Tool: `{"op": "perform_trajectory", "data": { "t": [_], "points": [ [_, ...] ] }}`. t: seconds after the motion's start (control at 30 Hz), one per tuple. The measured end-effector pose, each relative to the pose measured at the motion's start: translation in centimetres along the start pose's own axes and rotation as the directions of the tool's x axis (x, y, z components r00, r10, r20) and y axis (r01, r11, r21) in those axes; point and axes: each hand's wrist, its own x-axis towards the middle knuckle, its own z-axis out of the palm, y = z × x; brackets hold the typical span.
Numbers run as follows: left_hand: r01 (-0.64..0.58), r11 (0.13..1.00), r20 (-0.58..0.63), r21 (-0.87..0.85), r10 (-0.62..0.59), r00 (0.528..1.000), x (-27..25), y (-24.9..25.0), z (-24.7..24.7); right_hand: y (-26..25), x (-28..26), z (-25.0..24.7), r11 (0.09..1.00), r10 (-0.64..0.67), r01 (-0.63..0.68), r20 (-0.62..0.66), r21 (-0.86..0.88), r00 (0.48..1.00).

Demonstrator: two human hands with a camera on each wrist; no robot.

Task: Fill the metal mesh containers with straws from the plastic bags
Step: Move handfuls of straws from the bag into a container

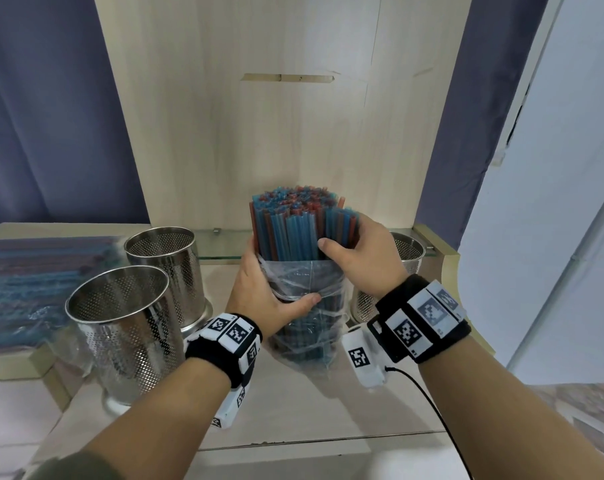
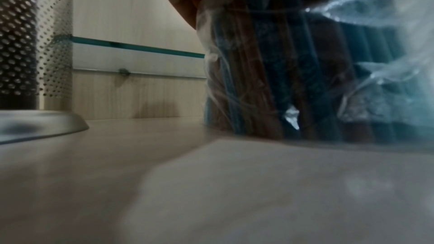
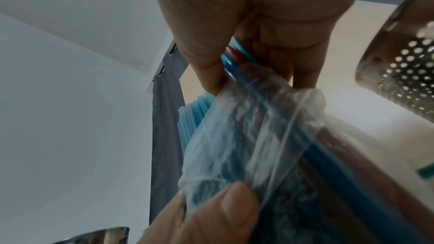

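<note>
- Well to the left of both hands, a flat pile of blue and red straws [image 1: 33,271] in clear plastic is seen lying on the light wooden counter [image 1: 311,403].
- Just left of the left wrist, two tall perforated steel cylinders [image 1: 127,327] are stood upright, both apparently empty.
- The left hand [image 1: 262,292] is wrapped around the crumpled clear plastic bag [image 1: 307,306], the thumb laid across its front; the bag's base is rested on the counter.
- Above the left fingers, an upright bundle of blue and red drinking straws [image 1: 293,226] is exposed out of the bag's pulled-down mouth.
- The right hand [image 1: 359,258] is curled around the bared upper part of that bundle, thumb in front.
- Behind the right wrist, a third perforated steel container [image 1: 408,254] is partly hidden.
- The step in hand is judged to be unbagging: the bag is to be held down while the bundle is drawn up, kept tight, then lowered into a cylinder.
</note>
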Motion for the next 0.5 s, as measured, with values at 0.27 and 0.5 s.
{"op": "perform_trajectory", "data": {
  "t": [0.27, 0.5],
  "points": [
    [0.000, 1.000, 0.006, 0.011, 0.000, 1.000, 0.1, -0.1, 0.0, -0.4, 0.5, 0.1, 0.999, 0.033, -0.033, 0.005, 0.003, 0.999],
    [-0.020, 0.999, 0.002, 0.047, 0.019, 1.000, 0.0, 0.0, -0.1, -2.2, 1.4, -0.5, 0.997, -0.071, 0.075, -0.167, 0.018, 0.983]
  ]
}}
